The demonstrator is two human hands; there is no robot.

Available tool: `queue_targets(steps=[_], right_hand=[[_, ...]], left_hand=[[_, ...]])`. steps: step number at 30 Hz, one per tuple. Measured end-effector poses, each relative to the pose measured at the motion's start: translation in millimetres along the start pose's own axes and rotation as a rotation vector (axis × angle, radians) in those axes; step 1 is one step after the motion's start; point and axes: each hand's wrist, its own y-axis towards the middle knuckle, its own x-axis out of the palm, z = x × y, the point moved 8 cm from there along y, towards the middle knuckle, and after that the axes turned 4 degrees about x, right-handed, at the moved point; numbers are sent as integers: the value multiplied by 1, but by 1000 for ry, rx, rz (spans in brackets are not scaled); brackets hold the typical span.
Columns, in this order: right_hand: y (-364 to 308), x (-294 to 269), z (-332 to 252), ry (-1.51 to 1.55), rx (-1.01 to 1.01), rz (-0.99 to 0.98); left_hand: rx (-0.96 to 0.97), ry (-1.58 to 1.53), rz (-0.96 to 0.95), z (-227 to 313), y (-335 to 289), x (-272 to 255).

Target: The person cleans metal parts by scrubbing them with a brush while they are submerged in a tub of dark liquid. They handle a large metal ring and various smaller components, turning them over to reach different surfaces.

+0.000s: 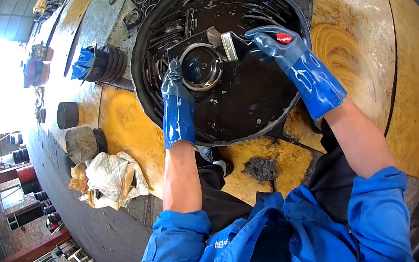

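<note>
left fingers point(175, 70) gripping ringed metal part point(218, 59) | right fingers point(265, 40) wrapped round red-handled tool point(284, 38) | forearms point(180, 176) reaching forward, apart

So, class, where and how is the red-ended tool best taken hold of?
Probably the tool is best held by its red end, from the right: its shiny metal part faces left, toward the metal ring, while the red end lies within the right hand.

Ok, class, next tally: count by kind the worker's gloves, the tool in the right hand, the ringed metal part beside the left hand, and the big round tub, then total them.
Blue gloves, left and right: 2
Red-ended tool: 1
Ringed metal part: 1
Round tub: 1
Total: 5
</note>
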Motion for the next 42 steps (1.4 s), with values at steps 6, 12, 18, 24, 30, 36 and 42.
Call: queue_targets(steps=[6, 12, 18, 24, 30, 36, 42], right_hand=[[-14, 12, 22, -23, 51, 4], [-31, 31, 46, -108, 45, -57], [-47, 44, 29, -300, -66, -120], [-50, 33, -21, -321, -368, -132], [-43, 49, 4, -370, -319, -259], [-35, 33, 4, -511, -476, -238], [-34, 21, -19, -447, -540, -94]], left_hand=[[334, 428, -47, 24, -21, -5], [460, 573, -31, 34, -30, -9], [346, 485, -5, 31, -25, -14], [160, 333, 8, 24, -17, -11], [-16, 226, 35, 14, -8, -9], [-86, 182, 58, 16, -6, -5], [-213, 139, 95, 13, -7, -6]])
